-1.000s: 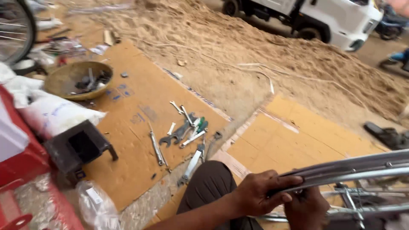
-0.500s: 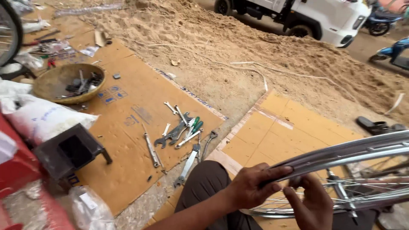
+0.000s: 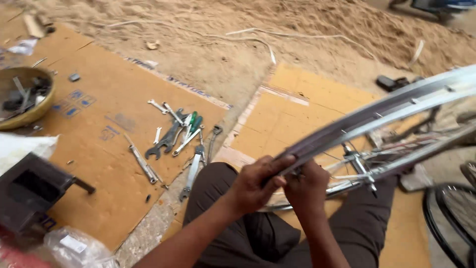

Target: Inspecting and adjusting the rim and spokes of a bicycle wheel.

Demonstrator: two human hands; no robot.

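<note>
A silver bicycle wheel rim (image 3: 386, 111) with thin spokes lies tilted across my lap, reaching up to the right. My left hand (image 3: 255, 184) is wrapped around the rim's near end. My right hand (image 3: 308, 187) sits just beside it under the rim, fingers closed at the spokes near the rim; what it pinches is hidden. My knees in dark brown trousers (image 3: 218, 196) rest on a sheet of cardboard (image 3: 297, 109).
Several wrenches and a green-handled screwdriver (image 3: 176, 136) lie on a second cardboard sheet (image 3: 104, 114) to my left. A round bowl of small parts (image 3: 22, 97) is at far left, a black box (image 3: 29, 191) lower left. A bicycle tyre (image 3: 453, 218) stands at right. Sand lies beyond.
The view has tilted down and moved closer. My right hand has risen from below the rim to beside my left hand. The rim now angles more steeply up to the right.
</note>
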